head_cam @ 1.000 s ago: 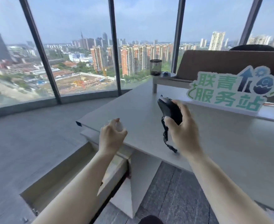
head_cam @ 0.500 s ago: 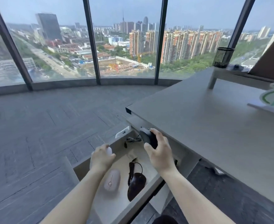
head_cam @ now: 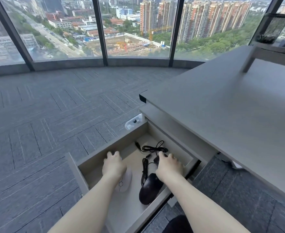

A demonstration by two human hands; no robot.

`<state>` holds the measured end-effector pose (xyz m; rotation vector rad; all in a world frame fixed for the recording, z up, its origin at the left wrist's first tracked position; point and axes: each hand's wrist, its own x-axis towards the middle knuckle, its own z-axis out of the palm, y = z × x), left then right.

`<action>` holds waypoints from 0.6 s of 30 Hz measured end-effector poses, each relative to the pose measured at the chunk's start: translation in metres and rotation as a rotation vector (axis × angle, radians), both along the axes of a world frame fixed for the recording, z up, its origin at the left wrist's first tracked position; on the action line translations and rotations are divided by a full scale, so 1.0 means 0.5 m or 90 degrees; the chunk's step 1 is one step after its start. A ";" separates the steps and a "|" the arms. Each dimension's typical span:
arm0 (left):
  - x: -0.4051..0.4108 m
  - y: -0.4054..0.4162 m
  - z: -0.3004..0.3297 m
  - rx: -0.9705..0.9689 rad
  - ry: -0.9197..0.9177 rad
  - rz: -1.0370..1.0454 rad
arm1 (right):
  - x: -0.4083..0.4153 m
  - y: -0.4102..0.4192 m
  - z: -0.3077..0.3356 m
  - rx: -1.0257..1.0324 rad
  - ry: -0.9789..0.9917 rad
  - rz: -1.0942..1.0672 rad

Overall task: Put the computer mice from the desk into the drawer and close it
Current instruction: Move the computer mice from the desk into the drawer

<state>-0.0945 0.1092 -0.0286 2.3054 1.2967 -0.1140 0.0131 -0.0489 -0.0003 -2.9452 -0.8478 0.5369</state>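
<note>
The drawer [head_cam: 104, 153] under the grey desk [head_cam: 222, 106] stands pulled out. Inside it lie a pale pink mouse [head_cam: 125, 182] and a black wired mouse [head_cam: 149, 189] with its cable [head_cam: 153, 148] looped toward the back. My left hand [head_cam: 114, 165] is down inside the drawer above the pale mouse, its fingers curled around a small white mouse that is almost hidden. My right hand [head_cam: 168, 167] is inside the drawer too, gripping a second black mouse [head_cam: 156, 159], only a dark edge of which shows.
A black mesh pen cup [head_cam: 276, 26] stands on a raised shelf at the desk's far right. A white socket box [head_cam: 133, 122] sits on the grey carpet beside the drawer's far corner. Floor-to-ceiling windows curve around behind.
Both hands have come off the desk top and dropped into the open drawer, each with its mouse. My view has tilted down and left toward the drawer.
</note>
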 end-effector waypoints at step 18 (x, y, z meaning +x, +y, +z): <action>-0.164 -0.044 0.151 0.109 -0.349 0.070 | -0.222 -0.093 0.089 0.397 0.037 0.132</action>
